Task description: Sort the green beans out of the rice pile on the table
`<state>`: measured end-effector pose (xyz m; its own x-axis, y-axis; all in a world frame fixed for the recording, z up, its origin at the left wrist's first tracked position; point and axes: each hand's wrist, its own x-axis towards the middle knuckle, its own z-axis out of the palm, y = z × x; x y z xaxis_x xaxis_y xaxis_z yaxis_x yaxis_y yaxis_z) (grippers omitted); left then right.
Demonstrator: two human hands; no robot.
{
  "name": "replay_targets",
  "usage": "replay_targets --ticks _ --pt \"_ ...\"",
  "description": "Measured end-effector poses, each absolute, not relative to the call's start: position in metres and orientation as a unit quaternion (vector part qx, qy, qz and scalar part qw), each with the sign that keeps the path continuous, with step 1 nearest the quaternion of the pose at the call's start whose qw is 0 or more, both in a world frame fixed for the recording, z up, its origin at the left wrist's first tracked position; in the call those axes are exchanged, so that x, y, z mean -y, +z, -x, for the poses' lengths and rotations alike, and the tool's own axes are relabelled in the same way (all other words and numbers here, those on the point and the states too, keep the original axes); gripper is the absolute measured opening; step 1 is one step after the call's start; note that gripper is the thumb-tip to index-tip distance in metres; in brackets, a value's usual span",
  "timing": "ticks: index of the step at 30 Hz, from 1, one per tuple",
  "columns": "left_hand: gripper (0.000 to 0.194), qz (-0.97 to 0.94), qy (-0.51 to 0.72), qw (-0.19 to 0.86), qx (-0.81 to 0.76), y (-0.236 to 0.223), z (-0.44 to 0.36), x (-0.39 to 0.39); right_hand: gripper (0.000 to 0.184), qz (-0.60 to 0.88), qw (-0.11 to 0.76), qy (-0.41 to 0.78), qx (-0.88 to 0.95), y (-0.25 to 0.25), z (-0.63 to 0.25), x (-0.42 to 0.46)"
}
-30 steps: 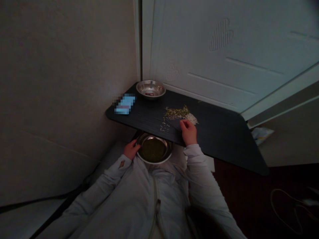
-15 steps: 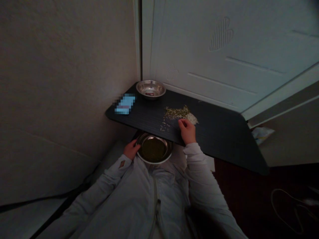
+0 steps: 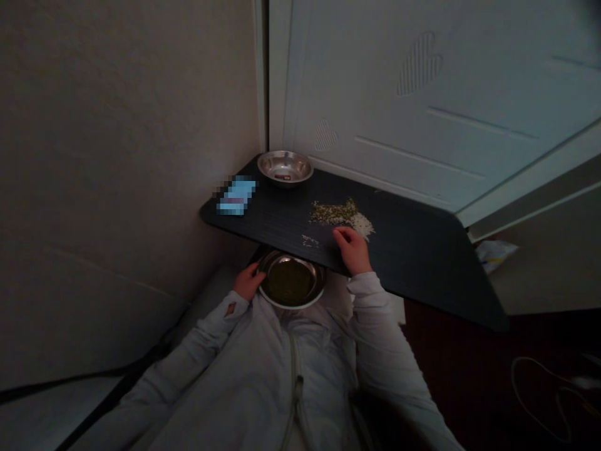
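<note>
My left hand [image 3: 246, 283] grips the rim of a steel bowl [image 3: 291, 281] of green grains, held just under the near edge of the black table [image 3: 413, 250]. My right hand [image 3: 352, 249] rests on the table top with its fingers curled, beside a small scatter of grains [image 3: 310, 240]. Whether it holds anything I cannot make out. A larger heap of mixed green and white grains [image 3: 342, 215] lies just beyond my right hand.
An empty steel bowl [image 3: 285, 167] stands at the table's far left corner, with a light blue flat object [image 3: 236, 195] next to it. A white door [image 3: 422, 94] is behind the table and a wall to the left. A cable [image 3: 539, 401] lies on the dark floor.
My right hand has slid a little left and toward the near edge, dragging grains out of the heap. The scatter near the edge has shrunk. My left hand and the bowl have stayed put.
</note>
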<state>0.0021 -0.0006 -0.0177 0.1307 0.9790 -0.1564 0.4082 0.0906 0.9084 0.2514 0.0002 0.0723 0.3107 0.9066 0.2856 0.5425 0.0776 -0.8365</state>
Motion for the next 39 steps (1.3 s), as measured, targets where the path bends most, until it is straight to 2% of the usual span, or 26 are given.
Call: replay_targets --ticks 6,13,24,39 --pt "0.04 -0.598 0.321 0.457 -0.575 -0.016 -0.003 0.001 0.031 0.665 0.518 0.187 0.504 0.074 -0.254 0.002" --pt "0.039 -0.592 0.309 0.458 -0.587 -0.014 -0.004 0.001 0.029 0.646 0.515 0.273 0.493 0.074 -0.226 0.012" --pt "0.039 -0.599 0.319 0.459 -0.574 -0.014 -0.003 0.002 0.02 0.729 0.435 0.108 0.517 0.072 -0.212 0.012" --pt "0.041 -0.608 0.307 0.454 -0.574 -0.015 -0.003 0.0 0.019 0.777 0.404 0.067 0.477 0.075 -0.243 0.019"
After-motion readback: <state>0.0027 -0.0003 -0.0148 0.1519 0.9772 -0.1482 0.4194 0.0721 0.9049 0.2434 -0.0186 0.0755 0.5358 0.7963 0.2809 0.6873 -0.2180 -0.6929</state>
